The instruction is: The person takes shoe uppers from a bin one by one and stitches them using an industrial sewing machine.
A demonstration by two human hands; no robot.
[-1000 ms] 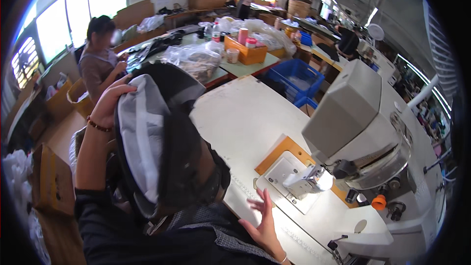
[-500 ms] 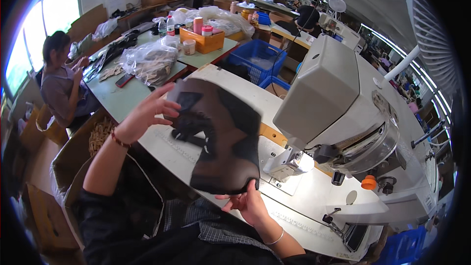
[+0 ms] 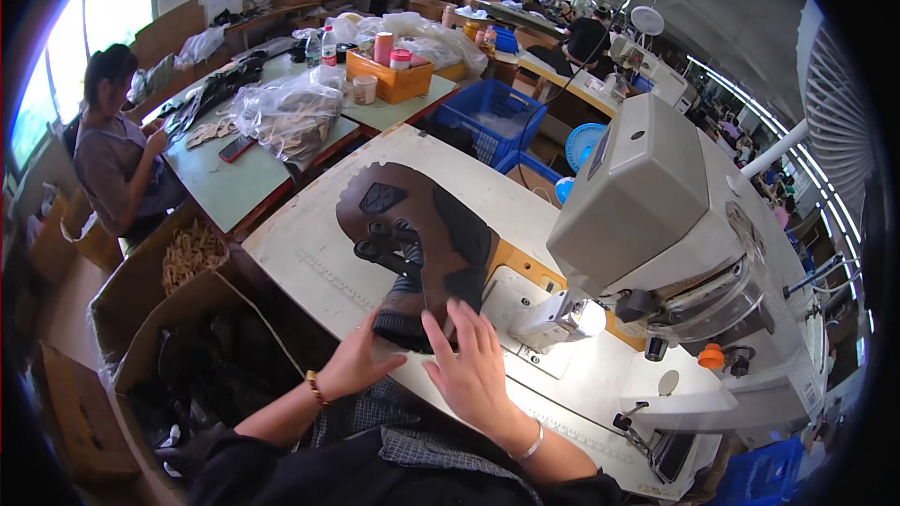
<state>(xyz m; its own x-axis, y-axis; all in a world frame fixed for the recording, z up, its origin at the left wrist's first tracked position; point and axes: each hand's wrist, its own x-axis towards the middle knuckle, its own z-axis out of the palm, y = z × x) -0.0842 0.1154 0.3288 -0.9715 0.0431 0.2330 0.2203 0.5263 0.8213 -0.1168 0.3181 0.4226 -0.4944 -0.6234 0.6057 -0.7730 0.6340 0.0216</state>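
On the head view I have the boot upper point(image 3: 438, 248) lying on the white counter point(image 3: 314, 215), its near end between my hands and the rest stretching away beyond them. My left hand point(image 3: 356, 364) sits at the black near edge; I cannot tell whether it grips. My right hand point(image 3: 472, 377) lies with fingers spread over the near right part, just beside the left. The machine point(image 3: 633, 192) stands to the right.

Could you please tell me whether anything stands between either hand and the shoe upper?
Nothing visible does: the right hand overlaps the near end of the shoe upper, and the left hand is at its near edge.
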